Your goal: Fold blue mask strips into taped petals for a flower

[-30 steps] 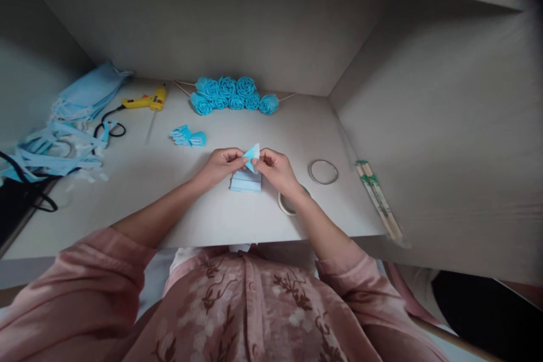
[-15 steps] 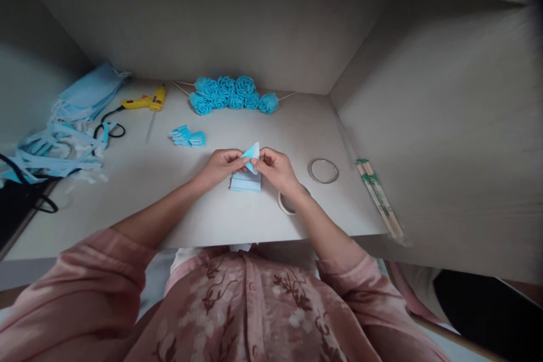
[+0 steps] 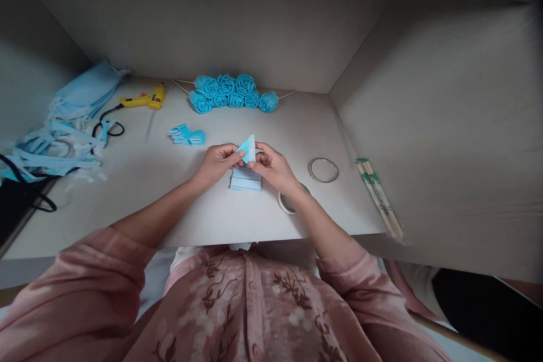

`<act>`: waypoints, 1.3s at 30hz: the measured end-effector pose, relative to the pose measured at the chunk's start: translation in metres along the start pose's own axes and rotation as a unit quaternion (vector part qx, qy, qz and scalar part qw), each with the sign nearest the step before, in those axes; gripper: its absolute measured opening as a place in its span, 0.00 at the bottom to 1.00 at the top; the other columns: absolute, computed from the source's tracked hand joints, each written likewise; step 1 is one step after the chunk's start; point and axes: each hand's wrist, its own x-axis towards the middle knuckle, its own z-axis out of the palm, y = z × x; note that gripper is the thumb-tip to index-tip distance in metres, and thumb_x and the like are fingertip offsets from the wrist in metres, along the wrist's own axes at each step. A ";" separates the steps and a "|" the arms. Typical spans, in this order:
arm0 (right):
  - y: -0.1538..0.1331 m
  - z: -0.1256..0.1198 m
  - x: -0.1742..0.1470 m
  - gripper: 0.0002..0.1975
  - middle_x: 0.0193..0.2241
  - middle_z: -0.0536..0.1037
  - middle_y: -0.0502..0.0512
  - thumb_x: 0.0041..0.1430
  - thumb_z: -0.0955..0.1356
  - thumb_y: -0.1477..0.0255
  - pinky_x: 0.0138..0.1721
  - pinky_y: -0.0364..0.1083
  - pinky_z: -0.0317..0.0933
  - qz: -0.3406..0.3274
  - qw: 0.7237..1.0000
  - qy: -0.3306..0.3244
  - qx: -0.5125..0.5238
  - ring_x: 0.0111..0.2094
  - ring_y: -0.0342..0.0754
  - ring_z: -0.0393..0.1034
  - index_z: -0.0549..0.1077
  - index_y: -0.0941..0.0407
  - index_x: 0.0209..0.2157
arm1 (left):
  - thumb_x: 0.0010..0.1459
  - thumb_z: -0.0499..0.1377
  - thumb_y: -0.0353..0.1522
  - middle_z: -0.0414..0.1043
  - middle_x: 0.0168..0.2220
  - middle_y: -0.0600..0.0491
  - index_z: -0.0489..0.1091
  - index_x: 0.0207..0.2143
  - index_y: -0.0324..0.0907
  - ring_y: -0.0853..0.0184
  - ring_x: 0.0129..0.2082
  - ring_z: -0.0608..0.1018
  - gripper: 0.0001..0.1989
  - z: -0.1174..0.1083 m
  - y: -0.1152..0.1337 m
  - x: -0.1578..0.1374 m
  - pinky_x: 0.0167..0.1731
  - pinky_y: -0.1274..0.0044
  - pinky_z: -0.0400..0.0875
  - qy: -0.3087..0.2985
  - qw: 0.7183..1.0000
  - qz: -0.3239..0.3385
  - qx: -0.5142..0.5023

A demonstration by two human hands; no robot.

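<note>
In the head view, a small stack of pale blue cloth pieces [image 3: 246,180] lies on the white table [image 3: 339,209], and everything else is placed from it. Just beyond the stack, on its far side, is a folded cloth [image 3: 247,150], a bright blue triangle with a white band down its right edge and a corner pointing up. The left hand [image 3: 215,164] is clamped on the left part of this cloth, thumb on the front face and fingers curled behind. The right hand [image 3: 275,168] is at the white edge, its thumb touching the lower corner; I cannot tell whether its fingers press on the cloth from behind.

To the right of the stack, a roll of tape [image 3: 281,203] lies partly under the right forearm. Farther right is a thin ring [image 3: 324,181] lying flat, and beyond that a packet of sticks [image 3: 379,198] near the side wall. Left of the stack and farther back sits a little bundle of folded blue pieces [image 3: 186,134]. Well behind the stack is a cluster of blue flowers [image 3: 227,93] with thin stems poking out both sides. Far to the left and back are a yellow glue gun [image 3: 144,100], a pile of face masks [image 3: 87,87] and a tangle of cut strips [image 3: 51,147].
</note>
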 end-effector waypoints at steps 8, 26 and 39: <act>-0.012 -0.017 -0.004 0.23 0.47 0.76 0.57 0.60 0.65 0.70 0.51 0.53 0.64 -0.117 0.973 0.081 -0.181 0.48 0.51 0.69 0.67 0.50 0.58 | 0.51 0.65 0.43 0.68 0.21 0.56 0.70 0.23 0.39 0.74 0.21 0.67 0.17 -0.004 -0.002 0.002 0.24 0.79 0.59 0.002 0.994 -0.030 -0.108; -0.005 -0.008 -0.001 0.08 0.59 0.69 0.55 0.63 0.67 0.67 0.58 0.56 0.59 -0.233 0.939 0.074 -0.243 0.62 0.53 0.59 0.80 0.50 0.37 | 0.48 0.66 0.46 0.69 0.20 0.56 0.70 0.22 0.39 0.74 0.21 0.67 0.19 -0.001 0.001 -0.001 0.24 0.79 0.61 -0.015 0.998 -0.027 -0.050; -0.003 0.001 0.000 0.10 0.35 0.78 0.52 0.54 0.72 0.63 0.42 0.45 0.66 -0.049 0.995 0.075 0.036 0.36 0.43 0.72 0.74 0.55 0.33 | 0.47 0.66 0.46 0.71 0.21 0.55 0.72 0.23 0.38 0.73 0.22 0.68 0.19 0.000 0.001 -0.002 0.25 0.79 0.62 -0.034 0.999 -0.021 -0.021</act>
